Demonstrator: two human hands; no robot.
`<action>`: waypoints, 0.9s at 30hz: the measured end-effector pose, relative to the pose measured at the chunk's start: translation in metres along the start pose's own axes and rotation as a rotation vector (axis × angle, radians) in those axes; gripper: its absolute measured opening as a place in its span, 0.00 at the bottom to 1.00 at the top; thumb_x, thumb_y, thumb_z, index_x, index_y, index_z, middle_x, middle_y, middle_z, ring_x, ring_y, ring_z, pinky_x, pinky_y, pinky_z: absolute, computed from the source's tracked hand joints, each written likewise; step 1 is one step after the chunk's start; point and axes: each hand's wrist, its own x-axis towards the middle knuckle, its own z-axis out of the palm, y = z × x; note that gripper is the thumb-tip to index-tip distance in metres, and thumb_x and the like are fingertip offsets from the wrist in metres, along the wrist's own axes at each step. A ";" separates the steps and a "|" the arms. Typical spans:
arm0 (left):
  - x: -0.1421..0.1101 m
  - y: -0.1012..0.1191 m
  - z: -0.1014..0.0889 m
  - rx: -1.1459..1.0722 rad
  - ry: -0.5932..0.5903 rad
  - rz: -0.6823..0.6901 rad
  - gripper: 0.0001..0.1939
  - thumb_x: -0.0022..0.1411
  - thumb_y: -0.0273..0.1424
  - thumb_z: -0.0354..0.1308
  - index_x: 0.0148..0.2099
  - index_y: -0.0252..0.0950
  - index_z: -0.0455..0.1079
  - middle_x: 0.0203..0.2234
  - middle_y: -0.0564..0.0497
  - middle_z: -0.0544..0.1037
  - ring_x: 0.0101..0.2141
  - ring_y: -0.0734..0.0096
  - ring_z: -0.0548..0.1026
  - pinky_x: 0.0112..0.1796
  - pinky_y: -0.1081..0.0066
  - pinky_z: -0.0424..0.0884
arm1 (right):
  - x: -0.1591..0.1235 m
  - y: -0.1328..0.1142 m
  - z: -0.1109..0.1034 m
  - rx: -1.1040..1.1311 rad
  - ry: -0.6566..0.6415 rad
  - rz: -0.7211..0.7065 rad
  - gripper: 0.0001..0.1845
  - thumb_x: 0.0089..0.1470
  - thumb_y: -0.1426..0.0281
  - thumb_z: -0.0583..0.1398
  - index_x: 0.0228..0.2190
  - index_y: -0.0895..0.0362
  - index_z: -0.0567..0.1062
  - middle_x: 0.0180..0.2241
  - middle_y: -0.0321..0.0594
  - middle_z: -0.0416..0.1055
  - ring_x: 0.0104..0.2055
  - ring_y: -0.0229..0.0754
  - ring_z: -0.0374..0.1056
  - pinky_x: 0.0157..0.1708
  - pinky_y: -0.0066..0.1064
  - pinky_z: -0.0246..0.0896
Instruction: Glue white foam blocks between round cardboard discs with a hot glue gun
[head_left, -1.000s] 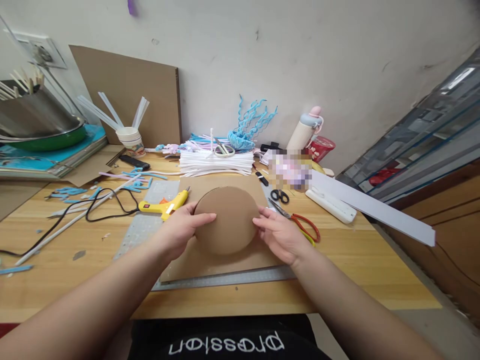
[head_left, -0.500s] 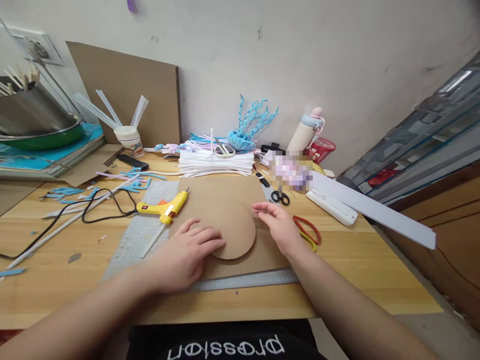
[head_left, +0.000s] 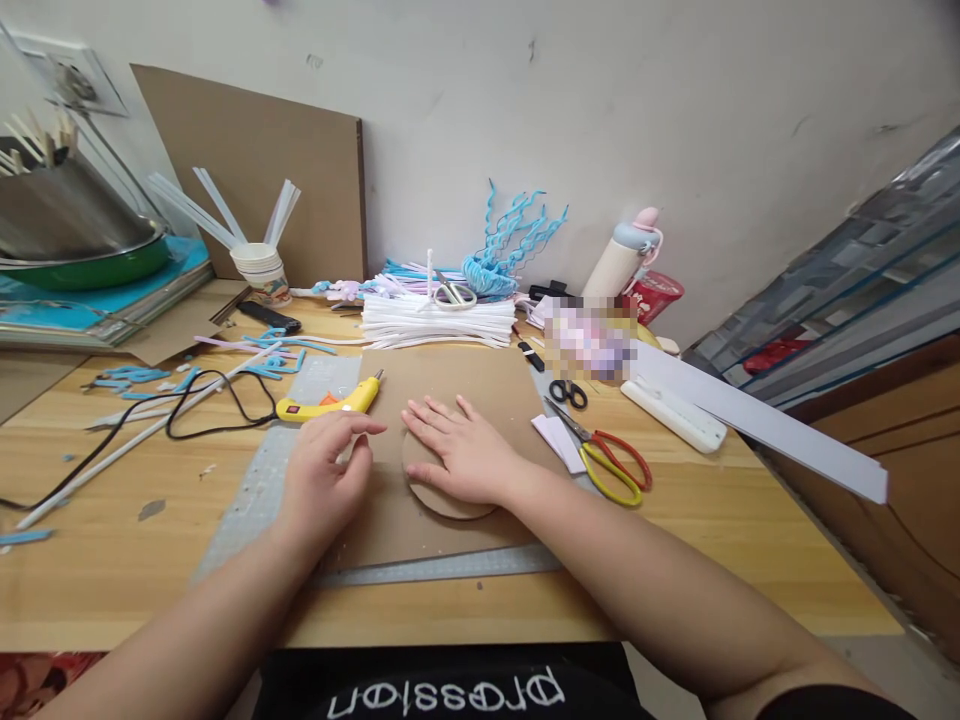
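Observation:
My right hand lies flat on a round cardboard disc, fingers stretched out, hiding most of it. The disc rests on a brown cardboard sheet, which lies over a grey cutting mat. My left hand is left of the disc, just in front of a yellow hot glue gun. Its thumb and index finger are apart, with nothing seen between them. Scissors with red and yellow handles lie right of the sheet, beside some folded white strips.
White pipe cleaners lie behind the sheet, with a blue curly pipe-cleaner piece beyond. Paper cups hold glue sticks. A black cord runs across the left. Small black scissors and a white power strip lie right.
My right hand has moved left onto the disc and flattened. My left hand has come off the disc and shifted left towards the glue gun. The red-and-yellow scissors show more fully.

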 end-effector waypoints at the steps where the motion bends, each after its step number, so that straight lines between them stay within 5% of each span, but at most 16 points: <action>1: 0.000 -0.001 -0.001 -0.016 0.002 -0.028 0.10 0.61 0.24 0.50 0.39 0.40 0.71 0.36 0.52 0.78 0.41 0.66 0.75 0.46 0.66 0.66 | -0.001 0.001 0.001 0.000 0.000 0.000 0.40 0.62 0.46 0.46 0.67 0.55 0.50 0.69 0.39 0.42 0.71 0.48 0.38 0.67 0.56 0.29; 11: 0.001 -0.001 -0.002 -0.131 -0.046 -0.288 0.08 0.61 0.30 0.51 0.38 0.41 0.72 0.37 0.53 0.77 0.42 0.65 0.74 0.45 0.67 0.68 | -0.001 0.003 0.002 0.017 0.016 -0.005 0.40 0.62 0.45 0.46 0.66 0.55 0.52 0.68 0.40 0.44 0.71 0.48 0.39 0.67 0.57 0.29; 17: 0.003 0.003 0.004 -0.112 -0.298 -0.259 0.16 0.62 0.36 0.51 0.51 0.40 0.68 0.47 0.47 0.76 0.46 0.60 0.74 0.44 0.61 0.72 | -0.005 0.005 -0.006 0.335 0.134 -0.014 0.37 0.61 0.51 0.53 0.65 0.55 0.55 0.68 0.43 0.47 0.70 0.47 0.42 0.68 0.51 0.26; 22: 0.005 0.014 0.006 0.022 -0.478 -0.095 0.36 0.58 0.46 0.59 0.65 0.39 0.55 0.61 0.41 0.65 0.61 0.52 0.62 0.58 0.50 0.62 | -0.031 0.032 -0.019 0.802 0.565 0.394 0.29 0.56 0.53 0.57 0.56 0.52 0.69 0.64 0.43 0.59 0.67 0.46 0.51 0.67 0.44 0.39; 27: 0.017 0.038 0.022 0.179 -0.690 -0.097 0.62 0.40 0.55 0.68 0.70 0.39 0.45 0.67 0.32 0.50 0.66 0.37 0.50 0.61 0.41 0.51 | -0.056 0.060 -0.016 1.036 0.554 0.655 0.25 0.56 0.49 0.55 0.48 0.52 0.71 0.51 0.48 0.71 0.50 0.50 0.70 0.49 0.48 0.66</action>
